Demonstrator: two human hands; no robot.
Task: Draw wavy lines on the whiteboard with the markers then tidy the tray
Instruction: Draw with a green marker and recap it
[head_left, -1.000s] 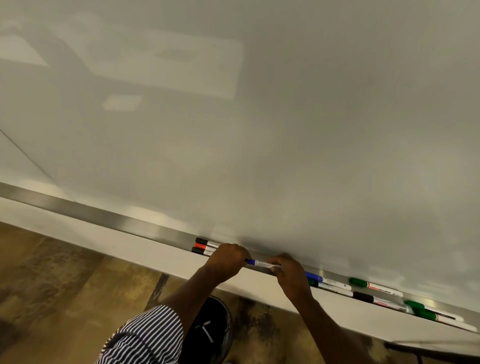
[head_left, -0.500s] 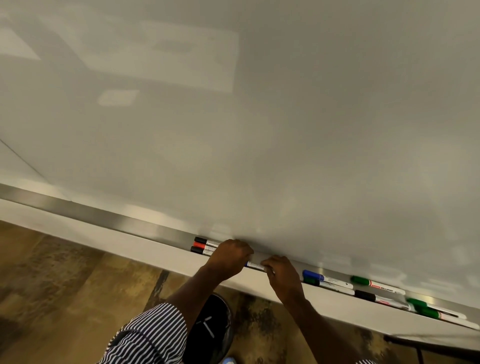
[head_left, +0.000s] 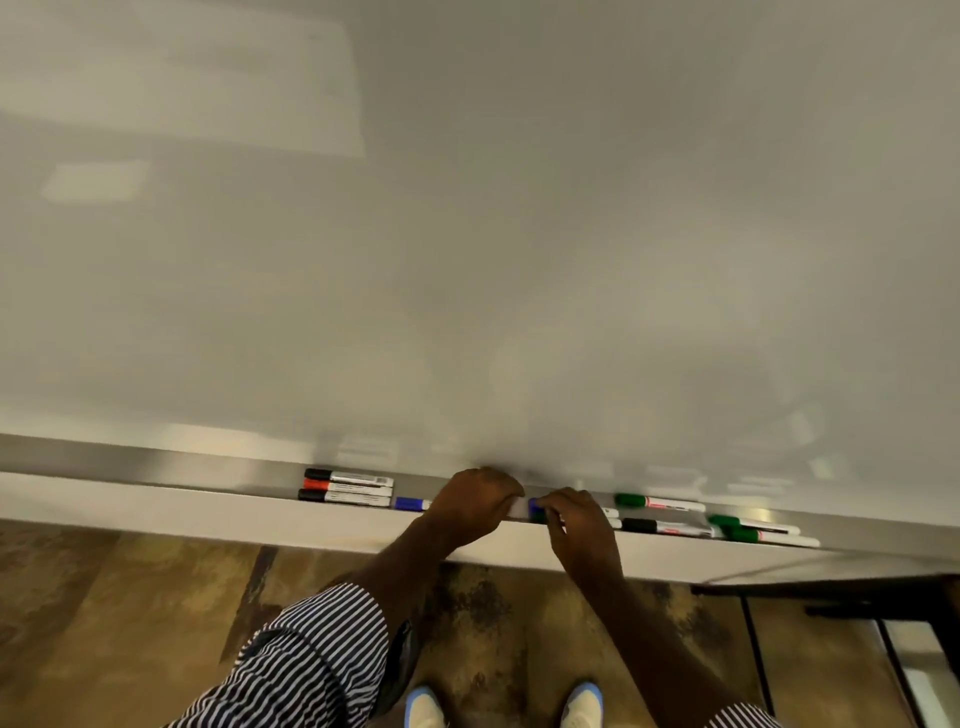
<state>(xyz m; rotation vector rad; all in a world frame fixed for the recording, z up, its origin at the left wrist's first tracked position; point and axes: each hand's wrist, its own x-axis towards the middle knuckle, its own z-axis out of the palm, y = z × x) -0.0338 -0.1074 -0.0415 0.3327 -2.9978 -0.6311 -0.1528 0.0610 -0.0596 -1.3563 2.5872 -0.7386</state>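
Note:
The whiteboard is blank. Along its bottom edge runs a metal tray. My left hand is curled over a blue marker; only the marker's blue end shows, left of my knuckles. My right hand is just to the right, fingertips pinched at the blue cap of a second blue marker. The two hands almost touch. Two black markers and a red marker lie stacked at the left. A green marker, a black marker and two more green markers lie to the right.
A white ledge runs below the tray. Under it is mottled brown flooring, with my shoes at the bottom. A dark table frame stands at the lower right.
Both hands have shifted right along the tray. The first blue marker's end now shows left of my left hand. My right fingers have reached the second blue cap. The view has turned.

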